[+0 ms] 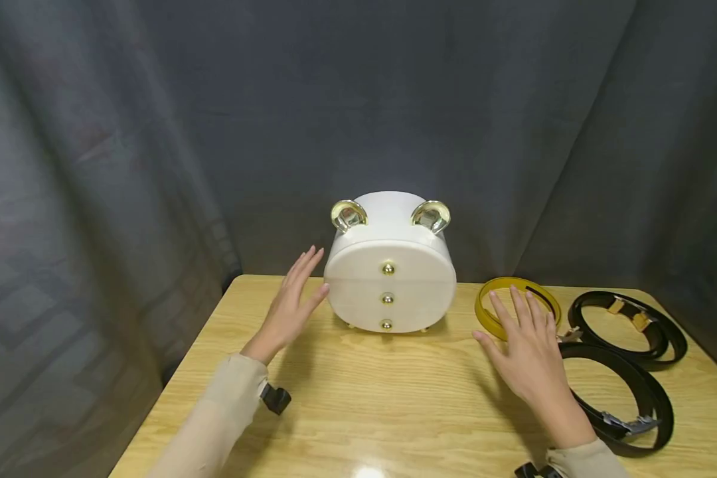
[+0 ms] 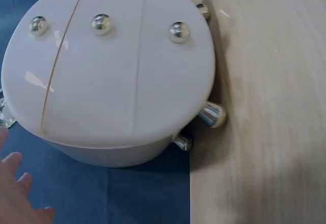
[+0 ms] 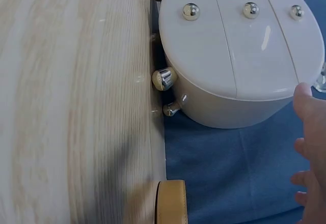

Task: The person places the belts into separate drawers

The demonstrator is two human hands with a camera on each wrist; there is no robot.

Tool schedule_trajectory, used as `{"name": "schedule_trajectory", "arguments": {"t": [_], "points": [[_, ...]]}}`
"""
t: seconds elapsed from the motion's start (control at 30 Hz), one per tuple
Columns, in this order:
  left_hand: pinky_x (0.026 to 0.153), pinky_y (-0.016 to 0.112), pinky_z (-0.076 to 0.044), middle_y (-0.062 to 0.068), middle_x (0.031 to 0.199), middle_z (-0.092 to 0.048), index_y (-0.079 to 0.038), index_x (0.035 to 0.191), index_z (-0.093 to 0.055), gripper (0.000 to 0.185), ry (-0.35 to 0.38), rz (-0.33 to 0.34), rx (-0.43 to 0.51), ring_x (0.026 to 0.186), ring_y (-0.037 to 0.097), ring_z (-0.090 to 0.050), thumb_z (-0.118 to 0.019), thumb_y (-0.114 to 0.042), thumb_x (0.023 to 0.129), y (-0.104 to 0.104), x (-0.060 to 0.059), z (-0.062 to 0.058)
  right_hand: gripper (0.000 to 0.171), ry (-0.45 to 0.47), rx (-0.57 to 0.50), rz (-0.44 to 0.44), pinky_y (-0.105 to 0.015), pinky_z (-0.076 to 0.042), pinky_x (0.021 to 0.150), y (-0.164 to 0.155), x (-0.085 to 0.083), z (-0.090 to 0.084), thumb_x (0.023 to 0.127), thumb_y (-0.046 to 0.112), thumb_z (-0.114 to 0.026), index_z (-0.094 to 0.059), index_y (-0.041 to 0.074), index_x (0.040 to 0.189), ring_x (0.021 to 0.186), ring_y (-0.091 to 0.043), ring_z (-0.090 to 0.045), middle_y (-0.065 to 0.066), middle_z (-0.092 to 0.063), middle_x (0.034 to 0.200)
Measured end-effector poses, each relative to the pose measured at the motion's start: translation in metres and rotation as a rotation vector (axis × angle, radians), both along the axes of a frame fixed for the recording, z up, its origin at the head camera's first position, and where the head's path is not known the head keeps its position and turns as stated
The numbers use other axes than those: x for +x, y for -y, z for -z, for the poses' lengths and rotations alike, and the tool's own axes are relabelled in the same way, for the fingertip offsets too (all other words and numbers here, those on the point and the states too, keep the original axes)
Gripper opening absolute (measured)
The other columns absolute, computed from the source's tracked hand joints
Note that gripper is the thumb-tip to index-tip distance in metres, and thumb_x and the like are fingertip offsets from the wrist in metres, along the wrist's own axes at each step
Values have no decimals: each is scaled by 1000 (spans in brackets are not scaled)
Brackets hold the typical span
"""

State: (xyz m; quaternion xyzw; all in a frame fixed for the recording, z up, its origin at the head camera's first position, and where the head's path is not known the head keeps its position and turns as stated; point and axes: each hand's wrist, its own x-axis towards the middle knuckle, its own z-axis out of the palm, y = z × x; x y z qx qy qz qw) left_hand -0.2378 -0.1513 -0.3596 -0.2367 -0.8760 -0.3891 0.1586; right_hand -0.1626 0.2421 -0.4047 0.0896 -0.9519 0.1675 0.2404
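- We hold our left hand (image 1: pixel 289 302) open, fingers straight, just beside the left flank of the white oval drawer box (image 1: pixel 390 275); whether the fingertips touch it we cannot tell.
- The box stands near the far edge of the wooden table (image 1: pixel 358 398), between our two hands. Its smooth, glossy oval front is split by fine seams into three drawers, each with a small round gold knob (image 1: pixel 388 269).
- Two shiny gold ring handles (image 1: pixel 348 215) sit on its rounded top, and short gold peg feet (image 2: pixel 211 115) lift it off the pale, grained tabletop.
- Our right hand (image 1: pixel 528 352) lies open too, fingers spread flat over the near rim of a translucent amber ring (image 1: pixel 516 307), gripping nothing.
- Two coiled black leather belts (image 1: pixel 627 325) with metal buckles lie to the right of that hand, the nearer coil partly under it.
- A dark grey pleated curtain (image 1: pixel 155 133) hangs behind the table.
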Motion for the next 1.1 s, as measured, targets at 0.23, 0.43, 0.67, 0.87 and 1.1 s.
{"name": "schedule_trajectory", "arguments": {"t": [0.23, 0.43, 0.67, 0.87, 1.1], "points": [[114, 63, -15, -3, 162, -23, -22, 154, -37, 51, 32, 140, 191, 149, 22, -16, -47, -32, 105, -8, -25, -8, 73, -7, -6, 4, -63, 2, 115, 0, 2, 0, 98, 50, -56, -28, 17, 158, 149, -42, -5, -24, -18, 160], [116, 58, -15, 5, 159, -30, -12, 147, -48, 43, 37, 208, 263, 148, 23, -21, -48, -15, 104, -11, -39, -10, 74, -32, -7, -10, -62, -2, 116, 2, 3, 0, 98, 49, -57, -29, 16, 157, 148, -42, -8, -26, -22, 158], [115, 56, -24, 18, 160, -24, 4, 147, -42, 43, 166, 284, 303, 148, 33, -19, -41, -7, 106, -17, -35, -34, 74, -40, 1, -10, -62, -7, 116, 5, 2, -2, 97, 49, -58, -32, 12, 156, 147, -41, -13, -27, -25, 156], [116, 51, -24, 18, 158, -31, 5, 145, -44, 42, 214, 276, 347, 146, 32, -25, -43, -9, 106, -17, -41, -38, 74, -12, -26, -8, -62, -11, 115, 7, 4, -2, 98, 48, -58, -28, 14, 157, 146, -42, -16, -26, -24, 157], [115, 46, -29, 7, 157, -36, -4, 145, -50, 41, 238, 284, 405, 144, 22, -32, -49, -14, 105, -15, -63, -19, 71, -46, -49, -21, -64, -20, 112, 10, 6, -4, 97, 43, -61, -33, 13, 155, 140, -48, -28, -26, -31, 154]]}}
